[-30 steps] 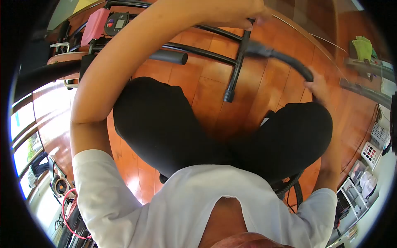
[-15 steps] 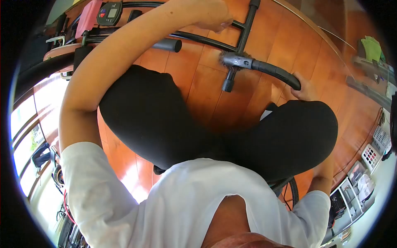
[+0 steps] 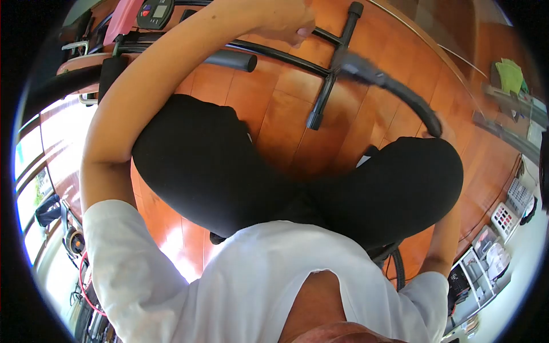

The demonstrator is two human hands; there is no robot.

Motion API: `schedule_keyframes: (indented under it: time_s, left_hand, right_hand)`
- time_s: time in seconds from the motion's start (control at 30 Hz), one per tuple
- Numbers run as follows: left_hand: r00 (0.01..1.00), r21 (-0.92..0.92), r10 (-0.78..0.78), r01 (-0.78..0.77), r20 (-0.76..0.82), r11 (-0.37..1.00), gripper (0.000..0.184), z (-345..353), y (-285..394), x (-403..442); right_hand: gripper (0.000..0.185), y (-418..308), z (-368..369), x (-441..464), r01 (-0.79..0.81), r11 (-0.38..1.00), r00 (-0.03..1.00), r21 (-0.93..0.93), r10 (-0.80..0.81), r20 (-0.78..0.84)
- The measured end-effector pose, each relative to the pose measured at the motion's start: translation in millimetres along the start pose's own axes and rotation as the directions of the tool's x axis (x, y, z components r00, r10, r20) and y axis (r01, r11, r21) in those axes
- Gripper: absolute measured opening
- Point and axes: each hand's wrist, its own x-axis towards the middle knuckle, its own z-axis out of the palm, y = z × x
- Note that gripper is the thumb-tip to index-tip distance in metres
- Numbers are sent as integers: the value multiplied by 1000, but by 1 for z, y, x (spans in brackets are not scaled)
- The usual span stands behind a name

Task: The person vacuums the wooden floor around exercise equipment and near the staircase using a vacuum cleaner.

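Observation:
My right hand (image 3: pixel 445 135), partly hidden behind my knee, is closed round the end of a black vacuum cleaner handle (image 3: pixel 414 102). Its grey brush head (image 3: pixel 359 67), smeared by motion, is beside the crossbar (image 3: pixel 327 91) of a black exercise machine frame. At the top, my left hand (image 3: pixel 289 24) has its fingers curled round a black tube of the exercise machine frame (image 3: pixel 327 35). A padded black roller (image 3: pixel 231 60) sticks out below my left forearm.
A small display (image 3: pixel 154 14) and a pink part (image 3: pixel 122 26) of the machine lie upper left. Wooden floor (image 3: pixel 280 111) stretches underneath. A ribbed hose (image 3: pixel 399 268) runs by my right side. Baskets (image 3: pixel 505 220) and a white rack (image 3: pixel 474 274) stand at the right.
The brush head has swung right and up from the crossbar, and the handle's near end has moved right and down with my right hand. My left hand stays at the frame.

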Motion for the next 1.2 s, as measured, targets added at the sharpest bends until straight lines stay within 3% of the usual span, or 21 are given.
schedule_keyframes:
  time_s: [0.07,0.17,0.27,0.37,0.47,0.57,0.67,0.77,0.8,0.87,0.97,1.0,1.07,1.1,1.2]
  left_hand:
    - [999,-239,-53,54,8,970,23,6,0,-7]
    - [996,-369,-48,15,-80,929,23,-10,5,-16]
    - [998,-96,-8,13,55,995,25,-5,8,6]
    - [995,-293,-63,84,82,952,26,-13,6,8]
    - [996,-239,-74,85,54,967,27,-8,5,9]
    - [998,-12,-10,11,69,1000,26,6,4,9]
    - [981,-451,-151,190,123,872,12,6,4,14]
    - [989,-567,-141,91,-45,819,10,19,2,10]
    - [986,-565,-157,97,-57,819,9,19,2,8]
    - [978,-562,-190,111,-84,820,8,16,4,4]
    - [969,-497,-217,245,114,832,8,5,1,3]
    - [969,-518,-222,248,112,819,8,4,1,2]
    - [965,-561,-237,258,112,787,8,8,2,1]
    - [965,-557,-234,259,118,789,9,9,1,2]
    - [964,-554,-228,264,135,789,11,9,1,4]
  right_hand:
    - [53,5,-15,-5,-33,979,995,199,50,-84]
    - [53,-13,14,23,92,966,995,-242,-80,56]
    - [52,-90,37,28,-173,984,985,-32,173,5]
    - [48,-109,51,21,-118,992,990,-46,121,67]
    - [43,-37,53,15,331,923,941,-195,-339,-10]
    - [48,-25,60,27,251,919,964,-304,-267,-10]
    - [51,-96,60,33,-166,985,985,40,164,62]
    - [53,-81,65,21,-298,944,950,144,279,138]
    - [55,-42,68,24,-55,996,995,73,48,86]
    - [59,60,71,33,421,901,907,-99,-420,39]
    - [71,51,66,39,359,919,931,-163,-366,-12]
    - [72,48,63,38,148,989,984,-26,-149,-98]
    - [73,-35,51,29,-255,923,938,287,309,-159]
    - [71,-32,47,36,-192,926,949,324,260,-179]
    - [68,-35,55,47,-204,957,968,205,229,-102]
